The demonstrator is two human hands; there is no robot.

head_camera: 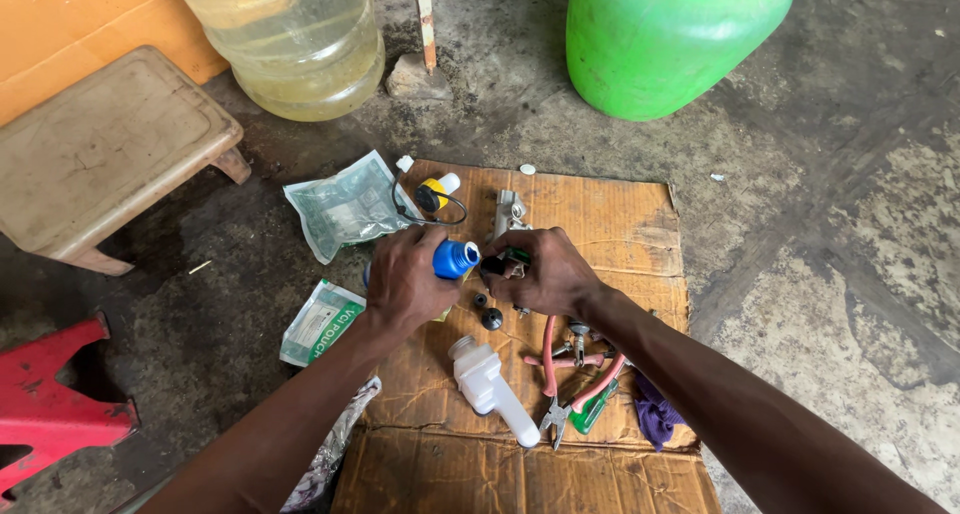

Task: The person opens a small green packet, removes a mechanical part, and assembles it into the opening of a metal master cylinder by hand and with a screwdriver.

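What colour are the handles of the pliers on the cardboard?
Pink, on the pliers; seen in the head view.

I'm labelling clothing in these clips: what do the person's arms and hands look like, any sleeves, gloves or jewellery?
Both forearms are bare, no sleeves in view. The left hand and right hand wear no gloves; no watch, ring or bracelet shows.

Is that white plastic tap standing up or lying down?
Lying down: the white plastic tap rests on its side on the cardboard, spout pointing toward the pliers.
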